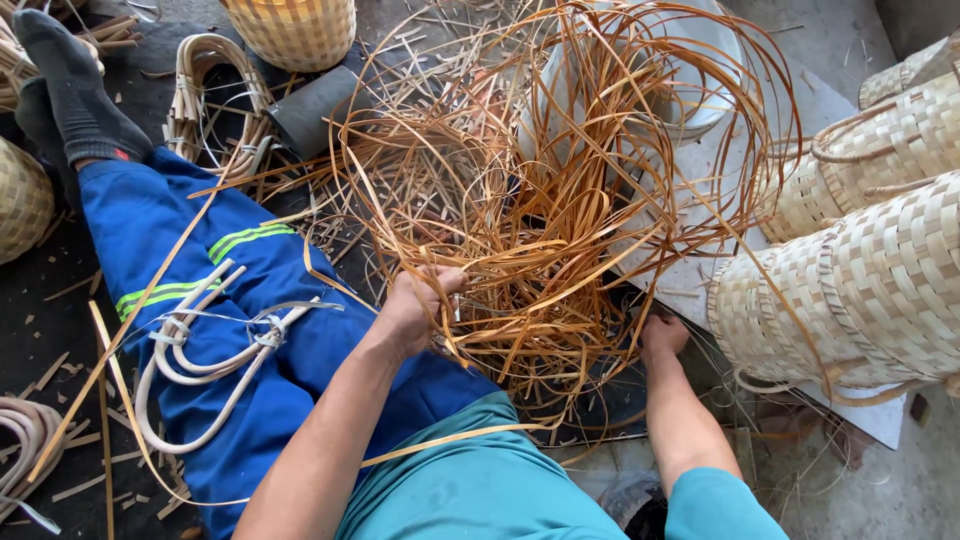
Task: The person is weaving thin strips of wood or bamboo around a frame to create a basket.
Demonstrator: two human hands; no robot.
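My left hand (418, 305) grips thin, springy orange cane strips (540, 190) — right hand (662, 335), at four o'clock, closed on strands.

A tangle of cane strips (540, 200) lies on the floor (860, 40) in the middle, before the person. The left hand (415, 305) is at its near left edge, the right hand (663, 335) at its near right edge. Woven baskets (860, 260) lie to the right. A bundle of bent cane handles (200, 350) rests on the outstretched leg (180, 230) at left; another basket (295, 30) stands behind.
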